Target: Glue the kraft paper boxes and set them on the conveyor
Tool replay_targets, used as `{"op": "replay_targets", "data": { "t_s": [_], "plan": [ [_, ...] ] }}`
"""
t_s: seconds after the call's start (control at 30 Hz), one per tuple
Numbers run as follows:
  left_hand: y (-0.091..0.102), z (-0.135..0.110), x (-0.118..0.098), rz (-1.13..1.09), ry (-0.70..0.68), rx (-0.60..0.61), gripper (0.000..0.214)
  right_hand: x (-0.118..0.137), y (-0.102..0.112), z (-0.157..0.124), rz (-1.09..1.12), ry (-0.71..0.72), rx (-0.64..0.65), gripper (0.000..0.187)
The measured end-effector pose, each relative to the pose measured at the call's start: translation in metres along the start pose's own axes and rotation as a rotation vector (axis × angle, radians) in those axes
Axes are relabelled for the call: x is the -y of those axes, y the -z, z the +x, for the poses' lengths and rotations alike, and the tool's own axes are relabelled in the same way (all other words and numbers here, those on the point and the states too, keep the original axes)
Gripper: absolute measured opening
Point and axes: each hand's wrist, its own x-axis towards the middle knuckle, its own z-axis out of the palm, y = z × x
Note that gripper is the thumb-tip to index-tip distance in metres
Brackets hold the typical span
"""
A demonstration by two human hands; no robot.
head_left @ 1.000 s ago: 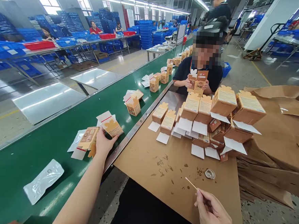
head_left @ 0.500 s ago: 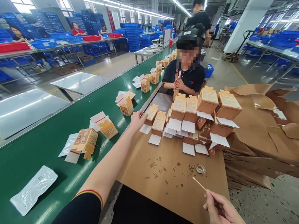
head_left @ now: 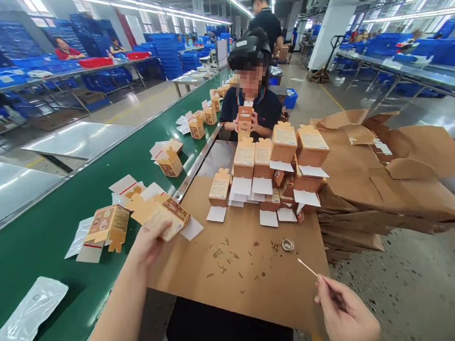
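Being gripped by the curled fingers of the left hand (head_left: 146, 250), a printed cardboard box (head_left: 162, 215) is held over the green conveyor belt (head_left: 24, 234), beside a brown cardboard sheet (head_left: 239, 280); a thin wooden stick (head_left: 308, 268) is pinched between the closed fingers of the right hand (head_left: 345, 319).

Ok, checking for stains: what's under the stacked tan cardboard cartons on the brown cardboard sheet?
White paper cards stick out under the cartons onto the brown sheet; the sheet beneath is covered, so stains there cannot be seen.
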Motion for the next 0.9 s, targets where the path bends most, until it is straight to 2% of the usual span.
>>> {"op": "replay_targets", "data": {
  "t_s": [0.1, 0.2, 0.27, 0.33, 0.5, 0.57, 0.63, 0.7, 0.77, 0.9],
  "plan": [
    [-0.007, -0.046, 0.022, 0.020, 0.124, 0.146, 0.096, 0.005, -0.021, 0.022, -0.046, 0.110, 0.045, 0.051],
    [-0.036, -0.075, 0.038, 0.080, 0.213, 0.314, 0.084, -0.001, -0.037, 0.035, -0.111, 0.152, 0.104, 0.051],
    [-0.054, -0.082, 0.042, 0.115, 0.243, 0.396, 0.073, -0.006, -0.043, 0.040, -0.136, 0.171, 0.131, 0.053],
    [-0.067, -0.082, 0.043, 0.138, 0.238, 0.428, 0.067, -0.011, -0.047, 0.044, -0.141, 0.183, 0.141, 0.054],
    [-0.079, -0.080, 0.050, 0.125, 0.166, 0.368, 0.075, -0.011, -0.043, 0.044, -0.136, 0.193, 0.115, 0.050],
    [-0.081, -0.080, 0.052, 0.137, 0.150, 0.355, 0.078, -0.004, -0.042, 0.035, -0.101, 0.192, 0.075, 0.043],
    [-0.082, -0.080, 0.052, 0.155, 0.159, 0.354, 0.080, 0.008, -0.045, 0.018, 0.000, 0.179, 0.089, 0.032],
    [-0.083, -0.078, 0.050, 0.169, 0.179, 0.358, 0.082, 0.023, -0.056, -0.005, 0.143, 0.156, 0.199, 0.024],
    [-0.085, -0.077, 0.047, 0.181, 0.188, 0.361, 0.082, 0.038, -0.072, -0.029, 0.240, 0.156, 0.333, 0.027],
    [-0.086, -0.076, 0.044, 0.214, 0.173, 0.362, 0.084, 0.055, -0.105, -0.058, 0.293, 0.183, 0.427, 0.031]
  ]
}}
